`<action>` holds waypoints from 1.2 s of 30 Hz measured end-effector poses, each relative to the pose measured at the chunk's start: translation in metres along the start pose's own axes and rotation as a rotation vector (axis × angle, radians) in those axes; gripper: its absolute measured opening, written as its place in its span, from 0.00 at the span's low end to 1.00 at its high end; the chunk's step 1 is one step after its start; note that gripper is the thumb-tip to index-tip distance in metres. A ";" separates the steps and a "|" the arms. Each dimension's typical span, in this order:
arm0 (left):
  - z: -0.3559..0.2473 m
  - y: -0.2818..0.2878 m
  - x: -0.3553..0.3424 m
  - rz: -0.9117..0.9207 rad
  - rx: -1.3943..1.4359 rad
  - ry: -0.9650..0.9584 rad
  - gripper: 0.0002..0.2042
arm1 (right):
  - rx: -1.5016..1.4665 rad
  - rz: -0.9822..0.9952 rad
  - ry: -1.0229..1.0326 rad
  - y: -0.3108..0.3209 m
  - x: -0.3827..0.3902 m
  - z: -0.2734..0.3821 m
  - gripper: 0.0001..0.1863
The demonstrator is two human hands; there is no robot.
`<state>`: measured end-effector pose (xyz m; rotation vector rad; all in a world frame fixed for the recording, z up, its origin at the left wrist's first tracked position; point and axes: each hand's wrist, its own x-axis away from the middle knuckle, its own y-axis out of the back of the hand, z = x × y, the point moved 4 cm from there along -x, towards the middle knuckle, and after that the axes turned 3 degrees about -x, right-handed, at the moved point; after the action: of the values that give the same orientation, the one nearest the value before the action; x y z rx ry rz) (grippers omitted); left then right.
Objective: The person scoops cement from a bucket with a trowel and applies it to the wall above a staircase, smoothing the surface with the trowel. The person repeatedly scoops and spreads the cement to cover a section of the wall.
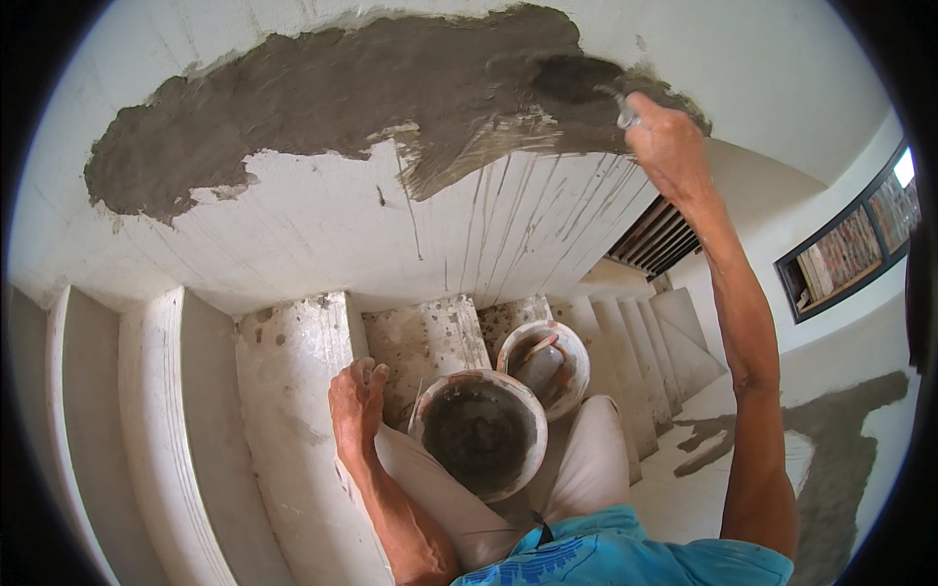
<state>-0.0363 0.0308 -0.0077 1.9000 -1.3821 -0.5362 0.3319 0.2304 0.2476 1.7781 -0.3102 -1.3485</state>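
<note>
High on the right, my right hand point(668, 142) is closed around the handle of a trowel point(578, 80). Its dark blade, somewhat blurred, lies against a broad band of wet grey mortar point(322, 93) on the white wall. My left hand point(358, 398) rests by my left knee with its fingers curled, and nothing shows in them. Between my legs stands a bucket of grey mortar point(479, 435). Just beyond it, a second pale bucket point(576, 344) holds a rounded vessel with a reddish-brown rim.
Concrete steps point(283, 361), spattered with mortar, run across below the wall. Grey drips streak the wall point(508, 210) under the mortar band. A slatted opening point(653, 239) and a dark-framed window point(850, 249) are at right. Another grey mortar patch point(840, 439) covers the lower right surface.
</note>
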 end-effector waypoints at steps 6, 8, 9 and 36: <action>-0.001 -0.001 0.000 -0.020 0.025 -0.018 0.18 | 0.135 0.099 0.075 -0.016 0.001 0.011 0.05; -0.001 0.001 0.001 -0.016 0.033 -0.016 0.18 | 0.100 0.097 0.082 -0.018 0.003 0.010 0.05; -0.001 0.001 0.001 -0.013 0.033 -0.013 0.18 | 0.070 0.026 0.087 -0.012 0.001 0.012 0.04; 0.000 -0.001 0.001 0.040 -0.011 0.006 0.17 | 0.164 -0.059 0.171 -0.007 0.002 0.036 0.04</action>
<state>-0.0351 0.0303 -0.0081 1.8593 -1.4074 -0.5170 0.2993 0.2161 0.2392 2.0393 -0.2834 -1.2310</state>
